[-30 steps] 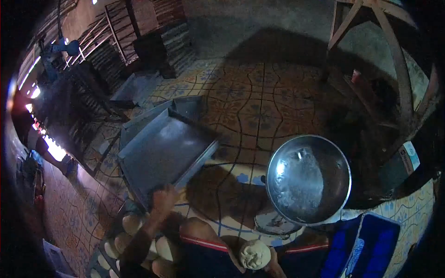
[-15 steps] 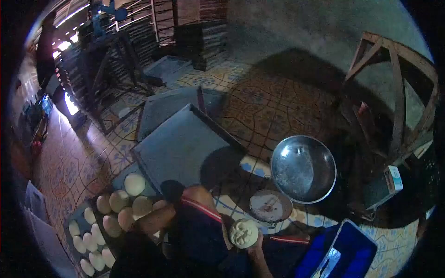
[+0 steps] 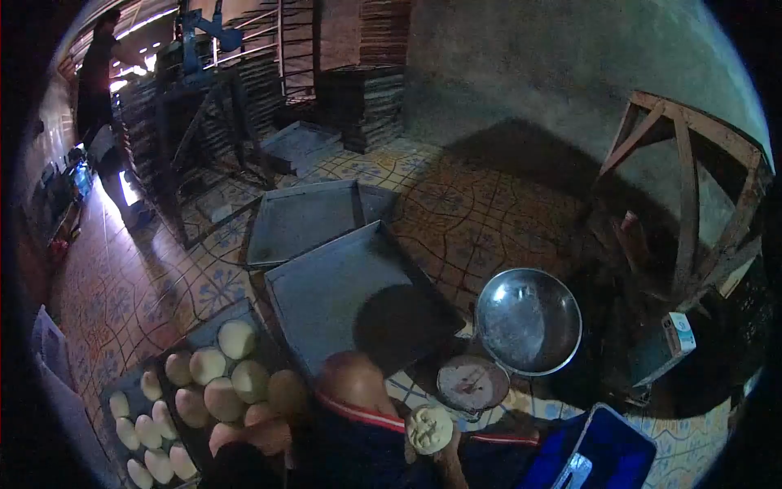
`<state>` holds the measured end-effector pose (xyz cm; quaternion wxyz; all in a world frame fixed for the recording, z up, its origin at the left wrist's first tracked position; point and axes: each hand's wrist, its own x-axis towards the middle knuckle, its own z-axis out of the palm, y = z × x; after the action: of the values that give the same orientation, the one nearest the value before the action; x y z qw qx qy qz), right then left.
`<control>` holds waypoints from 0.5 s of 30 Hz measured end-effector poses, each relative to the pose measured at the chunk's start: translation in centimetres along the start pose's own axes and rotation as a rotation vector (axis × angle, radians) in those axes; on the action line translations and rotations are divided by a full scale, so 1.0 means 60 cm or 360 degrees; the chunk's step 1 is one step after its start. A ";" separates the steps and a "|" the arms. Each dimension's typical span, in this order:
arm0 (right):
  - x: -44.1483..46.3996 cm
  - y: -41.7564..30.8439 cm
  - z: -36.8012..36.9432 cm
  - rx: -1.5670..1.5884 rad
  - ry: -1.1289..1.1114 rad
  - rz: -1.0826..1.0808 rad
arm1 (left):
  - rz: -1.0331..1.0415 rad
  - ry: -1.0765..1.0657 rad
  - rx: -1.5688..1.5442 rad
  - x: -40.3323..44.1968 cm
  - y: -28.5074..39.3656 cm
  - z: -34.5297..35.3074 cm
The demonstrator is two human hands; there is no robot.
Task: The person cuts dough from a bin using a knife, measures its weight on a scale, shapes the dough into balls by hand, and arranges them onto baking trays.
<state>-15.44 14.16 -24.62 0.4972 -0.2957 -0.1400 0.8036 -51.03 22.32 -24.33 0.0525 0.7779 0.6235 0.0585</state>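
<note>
My right hand [image 3: 450, 458] holds a pale round of dough [image 3: 429, 429] with a creased, gathered top, low in the middle of the view. My left hand [image 3: 270, 437] is at the near edge of a dark tray [image 3: 198, 332], beside several smooth dough balls [image 3: 222, 398]. It is in deep shadow, and its fingers cannot be made out clearly. More dough pieces lie in rows on an adjoining tray at the lower left. A round pan [image 3: 472, 383] with whitish residue sits just beyond my right hand.
A shiny metal bowl [image 3: 529, 322] stands on the tiled floor. Flat metal trays [image 3: 326, 297] lie ahead. At the right are a blue container [image 3: 623, 444], a small box [image 3: 664, 350] and a wooden frame [image 3: 688, 187]. Another person [image 3: 99, 90] stands at the far left.
The camera view has tilted up slightly, showing more of the person at the back. My left hand has moved down and nearer me along the dough. My right hand still holds its dough.
</note>
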 end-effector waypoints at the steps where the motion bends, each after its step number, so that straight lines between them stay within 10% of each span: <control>1: -0.016 -0.008 0.030 -0.0076 0.0185 -0.0006 | 0.0019 0.0009 -0.0006 -0.005 -0.001 0.013; 10: -0.019 -0.004 0.023 -0.0158 0.0401 0.0106 | 0.0142 0.0167 0.0002 0.040 0.024 0.040; 13: -0.040 -0.026 0.085 0.0094 -0.0031 0.0065 | 0.0322 0.0430 0.0019 0.081 0.029 0.070; 15: -0.039 -0.021 0.081 0.0055 0.0002 0.0157 | 0.0211 0.0070 0.0073 0.120 0.076 -0.001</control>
<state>-16.75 13.02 -19.34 0.4620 -0.2943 -0.1111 0.8292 -45.08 28.33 -23.35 0.0170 0.8170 0.5728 0.0645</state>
